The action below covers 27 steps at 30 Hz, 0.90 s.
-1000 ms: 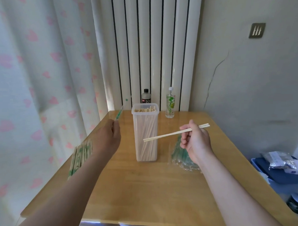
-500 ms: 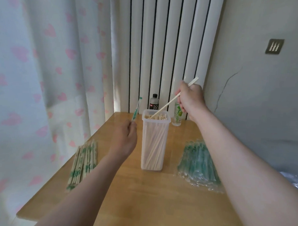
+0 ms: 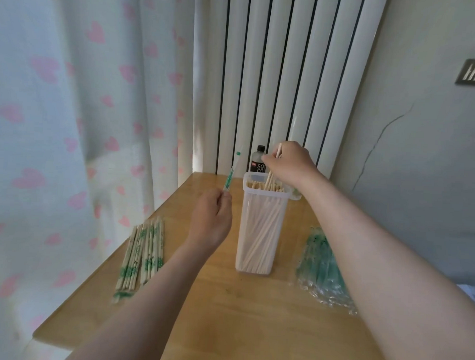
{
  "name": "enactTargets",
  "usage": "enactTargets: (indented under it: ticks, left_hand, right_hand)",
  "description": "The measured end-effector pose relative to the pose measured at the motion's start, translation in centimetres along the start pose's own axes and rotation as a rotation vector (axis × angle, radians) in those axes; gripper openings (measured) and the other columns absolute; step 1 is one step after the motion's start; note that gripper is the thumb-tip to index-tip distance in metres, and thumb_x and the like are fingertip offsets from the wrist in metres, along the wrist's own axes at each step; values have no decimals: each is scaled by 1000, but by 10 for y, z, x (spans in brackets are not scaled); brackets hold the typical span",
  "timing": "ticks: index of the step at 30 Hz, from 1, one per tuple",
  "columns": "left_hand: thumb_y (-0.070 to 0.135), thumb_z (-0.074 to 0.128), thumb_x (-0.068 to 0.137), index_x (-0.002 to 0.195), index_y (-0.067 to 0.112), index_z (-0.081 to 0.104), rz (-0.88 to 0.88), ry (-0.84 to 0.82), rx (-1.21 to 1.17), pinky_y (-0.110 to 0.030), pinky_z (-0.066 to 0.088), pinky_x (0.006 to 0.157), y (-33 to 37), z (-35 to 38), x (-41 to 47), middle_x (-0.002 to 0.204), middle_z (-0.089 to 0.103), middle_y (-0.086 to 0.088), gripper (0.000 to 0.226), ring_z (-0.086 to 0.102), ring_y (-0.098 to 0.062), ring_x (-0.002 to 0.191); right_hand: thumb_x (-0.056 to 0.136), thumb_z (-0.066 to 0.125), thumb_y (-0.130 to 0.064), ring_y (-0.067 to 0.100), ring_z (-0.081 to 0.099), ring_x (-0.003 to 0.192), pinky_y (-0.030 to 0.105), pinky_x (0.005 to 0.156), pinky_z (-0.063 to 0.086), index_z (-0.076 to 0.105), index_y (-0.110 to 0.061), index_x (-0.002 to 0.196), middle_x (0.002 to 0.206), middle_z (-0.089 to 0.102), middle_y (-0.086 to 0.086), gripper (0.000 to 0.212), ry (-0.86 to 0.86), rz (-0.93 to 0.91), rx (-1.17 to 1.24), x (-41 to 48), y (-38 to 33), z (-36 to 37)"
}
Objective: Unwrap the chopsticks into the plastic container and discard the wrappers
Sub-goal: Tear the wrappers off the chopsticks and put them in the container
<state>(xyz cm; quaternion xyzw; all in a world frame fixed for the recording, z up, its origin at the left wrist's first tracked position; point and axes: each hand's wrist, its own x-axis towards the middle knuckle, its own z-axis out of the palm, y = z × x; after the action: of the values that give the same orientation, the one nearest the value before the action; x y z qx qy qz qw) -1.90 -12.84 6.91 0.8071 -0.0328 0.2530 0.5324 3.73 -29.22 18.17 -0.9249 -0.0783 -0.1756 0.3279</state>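
Wooden chopsticks (image 3: 270,177) pinched in right hand (image 3: 288,163) over translucent container (image 3: 258,235); left hand (image 3: 211,219) pinches wrapper (image 3: 231,174).

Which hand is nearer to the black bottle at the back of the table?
The right hand: it sits just right of the bottle, holding chopsticks over the container. The left hand is farther, left of the container, pinching a wrapper.
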Motion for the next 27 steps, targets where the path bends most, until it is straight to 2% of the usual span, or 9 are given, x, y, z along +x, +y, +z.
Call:
enactTargets:
  ticks: [2, 5, 7, 12, 16, 18, 20, 23, 27]
  left_hand:
    - [27, 41, 106, 85, 4, 58, -10, -5, 1, -35, 38, 57, -2, 2, 0, 65, 49, 0, 36, 44, -14, 59]
    - [28, 41, 106, 89, 2, 60, 13, -3, 10, -38, 40, 59, -3, 3, -2, 69, 54, -10, 36, 46, -15, 62]
    - [27, 41, 106, 93, 0, 62, 26, 2, 16, -41, 42, 59, -4, 2, -2, 75, 59, -18, 36, 47, -17, 62]
    - [28, 41, 106, 95, 4, 64, 18, 7, 26, -44, 48, 70, -12, 2, 0, 79, 62, -11, 35, 56, -23, 74]
    - [28, 41, 106, 98, 4, 64, 11, -5, 27, -45, 51, 75, -13, 4, -1, 85, 64, -8, 35, 58, -22, 81]
    - [29, 40, 106, 100, 4, 64, 13, -10, 33, -46, 52, 77, -12, 5, -2, 88, 65, -8, 36, 60, -22, 83]
    - [30, 40, 106, 99, 7, 65, 14, -23, 30, -46, 51, 74, -9, 6, -4, 85, 65, -7, 34, 59, -22, 78]
    - [32, 42, 105, 95, 13, 64, 20, -74, -4, -48, 49, 64, 1, 9, -7, 74, 63, -6, 31, 54, -18, 64]
    - [21, 47, 102, 91, 11, 65, 96, -196, -56, -51, 54, 71, 27, 20, -19, 78, 65, -6, 23, 60, -24, 70]
  right_hand:
    - [96, 57, -31, 23, 51, 66, 34, 64, 40, 52, -13, 78, 69, 47, 4, 26, -76, 32, -53, 2, 3, 6]
    - [97, 56, -53, 23, 53, 74, 36, 68, 40, 46, -20, 87, 76, 47, -2, 36, -216, 58, -368, 1, 7, 17]
    - [95, 53, -61, 21, 48, 68, 35, 65, 37, 39, -23, 77, 72, 42, -4, 44, -209, 44, -421, 2, 6, 20]
    - [101, 44, -32, 21, 43, 59, 34, 62, 34, 44, -14, 68, 63, 44, 4, 38, 25, -89, -99, 4, 1, 12]
    - [92, 49, -5, 21, 50, 61, 34, 60, 42, 62, 7, 75, 76, 65, 21, 25, -77, -123, -158, 3, 5, 14]
    - [92, 54, -4, 17, 61, 68, 31, 65, 50, 73, 3, 81, 82, 71, 11, 23, -128, -107, -204, 2, 9, 15]
    - [93, 55, -5, 17, 63, 70, 29, 65, 49, 73, 2, 81, 83, 71, 7, 23, -102, -125, -184, -1, 11, 15]
    - [93, 50, -5, 25, 63, 67, 32, 63, 51, 64, 8, 77, 76, 68, 9, 26, 24, -163, -77, -8, 11, 9]
    - [96, 51, -14, 19, 61, 67, 24, 64, 43, 67, -5, 73, 72, 67, 9, 29, 207, -160, 24, -23, 26, -10]
